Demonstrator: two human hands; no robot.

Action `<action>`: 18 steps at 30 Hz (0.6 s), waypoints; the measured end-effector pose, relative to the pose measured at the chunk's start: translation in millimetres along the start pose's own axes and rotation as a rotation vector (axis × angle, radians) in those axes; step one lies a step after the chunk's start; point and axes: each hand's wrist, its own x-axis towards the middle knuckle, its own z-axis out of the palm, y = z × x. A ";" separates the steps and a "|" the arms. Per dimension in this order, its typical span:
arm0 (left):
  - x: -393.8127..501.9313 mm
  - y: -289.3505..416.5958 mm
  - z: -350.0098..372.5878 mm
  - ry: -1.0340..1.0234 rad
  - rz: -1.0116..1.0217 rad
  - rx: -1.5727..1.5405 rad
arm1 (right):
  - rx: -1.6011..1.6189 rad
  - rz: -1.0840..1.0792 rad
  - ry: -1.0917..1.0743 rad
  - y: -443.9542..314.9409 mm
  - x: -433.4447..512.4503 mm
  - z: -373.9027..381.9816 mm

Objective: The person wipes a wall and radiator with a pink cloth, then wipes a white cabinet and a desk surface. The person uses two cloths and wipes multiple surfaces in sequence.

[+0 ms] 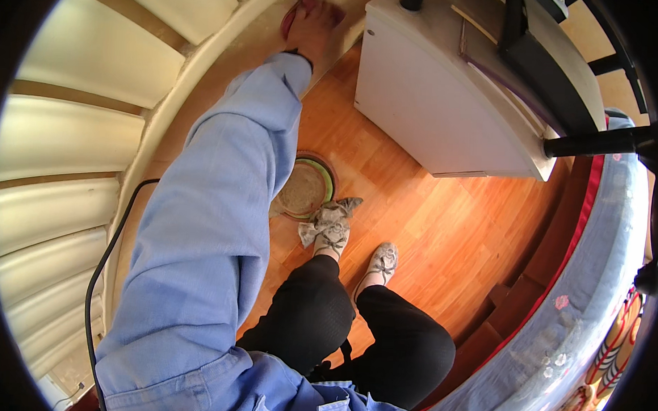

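My left arm, in a light blue sleeve, reaches far forward along a cream radiator (81, 137). At its end my left hand (312, 28), with a dark band at the wrist, presses on a dark red cloth (287, 24) against the pale surface below the radiator. The cloth shows on both sides of the fingers; its full shape is hidden. My right hand is out of view. On the floor before me sits a round basin (302, 191) with a green and reddish rim and a murky brown inside, partly covered by my sleeve. A crumpled grey cloth (328, 216) lies against it, at my shoe.
A white cabinet (420, 94) stands at the upper right with dark and flat items on top. Black metal rails (592, 144) run along the right, beside a bed with a blue flowered cover (553, 327). A black cable (95, 273) hangs by the radiator. The floor (442, 220) is wood-patterned.
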 end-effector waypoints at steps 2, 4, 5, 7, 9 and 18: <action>-38.4 10.7 22.3 -0.103 0.088 0.024 | 0.000 0.011 0.001 3.4 -3.1 1.5; -86.4 16.7 36.1 -0.298 0.152 0.064 | 0.047 0.023 -0.005 7.9 -4.1 5.4; -111.8 16.4 37.4 -0.411 0.188 0.020 | 0.090 0.030 -0.008 10.5 -3.5 8.1; -157.4 16.3 28.4 -0.589 0.220 0.017 | 0.094 0.036 -0.013 14.7 -4.8 14.7; -197.8 13.0 4.6 -0.645 0.236 0.006 | -0.196 -0.047 0.000 18.3 -6.8 21.0; -233.1 -1.4 -105.5 -0.921 -0.834 -1.898 | -0.282 -0.078 0.168 13.3 -13.2 31.2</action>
